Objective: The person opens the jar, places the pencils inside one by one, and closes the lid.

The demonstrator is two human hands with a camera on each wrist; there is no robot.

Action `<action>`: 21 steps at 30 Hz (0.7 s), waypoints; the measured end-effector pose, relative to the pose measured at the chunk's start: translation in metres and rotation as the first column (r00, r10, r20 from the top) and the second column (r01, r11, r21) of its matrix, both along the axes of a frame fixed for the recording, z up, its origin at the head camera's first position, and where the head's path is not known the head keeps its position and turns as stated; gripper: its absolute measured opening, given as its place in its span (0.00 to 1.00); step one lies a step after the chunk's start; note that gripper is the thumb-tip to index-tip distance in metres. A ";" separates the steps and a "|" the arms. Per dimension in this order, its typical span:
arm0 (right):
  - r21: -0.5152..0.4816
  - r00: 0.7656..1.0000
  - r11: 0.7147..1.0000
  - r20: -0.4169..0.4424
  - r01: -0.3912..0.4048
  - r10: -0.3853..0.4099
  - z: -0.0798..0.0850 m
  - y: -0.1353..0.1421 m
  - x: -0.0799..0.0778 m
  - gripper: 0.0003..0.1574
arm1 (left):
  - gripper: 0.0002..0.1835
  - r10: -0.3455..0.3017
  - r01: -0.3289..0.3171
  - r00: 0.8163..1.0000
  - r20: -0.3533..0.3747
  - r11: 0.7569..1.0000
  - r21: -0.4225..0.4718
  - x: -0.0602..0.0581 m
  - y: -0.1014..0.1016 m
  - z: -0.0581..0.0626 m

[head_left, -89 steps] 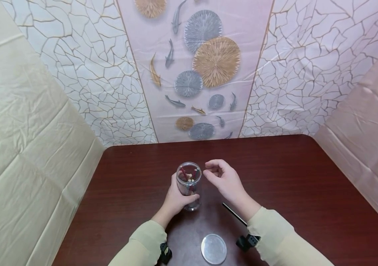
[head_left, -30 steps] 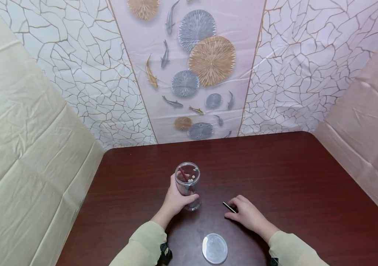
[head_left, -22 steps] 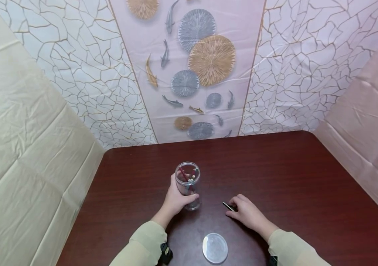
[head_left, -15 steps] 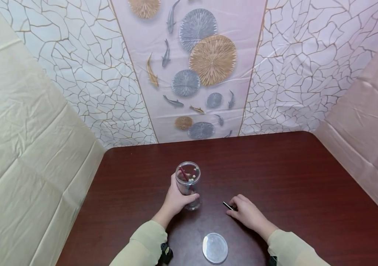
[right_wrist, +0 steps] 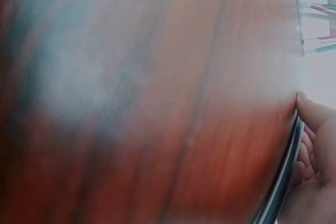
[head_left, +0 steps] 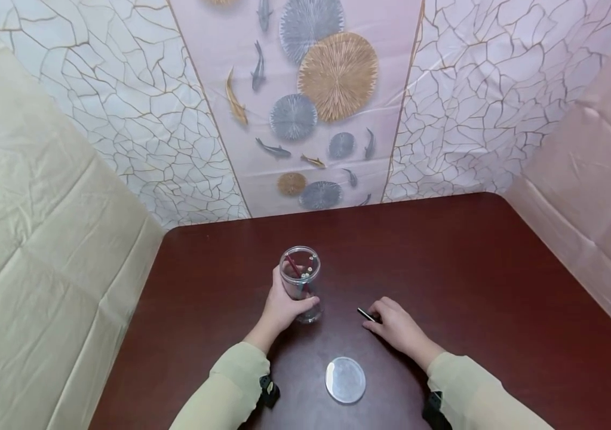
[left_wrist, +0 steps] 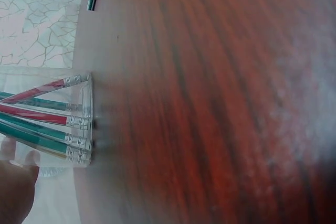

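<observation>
My left hand (head_left: 278, 306) grips a clear jar (head_left: 306, 289) that stands upright on the table, fingers behind it and thumb across its front. Inside are several pencils; the left wrist view shows red pencils (left_wrist: 37, 114) and green pencils (left_wrist: 34, 137) with their metal-banded ends at the base. Off to the right, my right hand (head_left: 399, 328) pinches a dark striped pencil (head_left: 366, 314) low at the table. One end of that pencil sticks out past the fingertips; in the right wrist view its shaft (right_wrist: 278, 184) runs below the thumb.
A round clear lid (head_left: 345, 380) lies flat on the dark red table (head_left: 418, 251), nearer me, between my forearms. Patterned cloth (head_left: 337, 77) hangs behind the table. Cream cloth walls (head_left: 58, 251) stand at both sides.
My right hand has come from beside the jar's mouth down to the pencil lying on the table and taken hold of it. The left hand keeps its grip. The head view has tipped slightly down.
</observation>
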State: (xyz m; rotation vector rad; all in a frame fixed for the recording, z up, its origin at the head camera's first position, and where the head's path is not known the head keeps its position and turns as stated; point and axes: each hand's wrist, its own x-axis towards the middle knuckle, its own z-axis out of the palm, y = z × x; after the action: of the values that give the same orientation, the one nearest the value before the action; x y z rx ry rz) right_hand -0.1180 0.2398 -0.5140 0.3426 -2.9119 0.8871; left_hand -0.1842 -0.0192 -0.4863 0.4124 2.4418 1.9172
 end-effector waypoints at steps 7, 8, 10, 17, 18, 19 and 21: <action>0.001 1.000 1.000 0.004 0.009 -0.009 0.004 -0.003 -0.005 0.09 | 0.51 0.002 -0.002 1.000 -0.011 1.000 -0.009 -0.004 -0.001 0.004; 0.005 1.000 1.000 -0.001 0.012 -0.012 0.004 -0.003 -0.005 0.08 | 0.51 0.005 -0.005 1.000 -0.013 1.000 -0.019 -0.003 -0.001 0.004; 0.010 1.000 1.000 -0.014 0.020 -0.020 0.003 -0.004 -0.003 0.08 | 0.52 0.006 -0.006 1.000 -0.015 1.000 -0.031 -0.003 -0.002 0.003; 0.028 0.999 0.999 -0.040 0.034 -0.033 0.000 -0.007 0.000 0.08 | 0.52 -0.006 0.005 1.000 -0.022 1.000 -0.022 -0.001 -0.002 -0.001; 0.029 0.999 0.999 -0.039 0.036 -0.035 0.000 -0.007 -0.001 0.08 | 0.52 -0.005 0.005 1.000 -0.025 1.000 -0.020 -0.001 -0.002 -0.001; 0.030 0.999 0.999 -0.035 0.041 -0.040 0.002 -0.007 -0.001 0.08 | 0.52 -0.003 0.002 1.000 -0.029 1.000 -0.021 -0.001 -0.002 0.000; 0.028 0.999 0.998 -0.024 0.048 -0.047 0.005 -0.006 -0.003 0.07 | 0.52 0.000 -0.001 1.000 -0.031 1.000 -0.021 -0.001 -0.002 0.000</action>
State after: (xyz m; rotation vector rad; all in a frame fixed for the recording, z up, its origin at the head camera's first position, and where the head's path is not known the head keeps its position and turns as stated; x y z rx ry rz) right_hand -0.1212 0.2341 -0.5093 0.2825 -2.9011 0.8296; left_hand -0.1853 -0.0213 -0.4866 0.4442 2.4793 1.8976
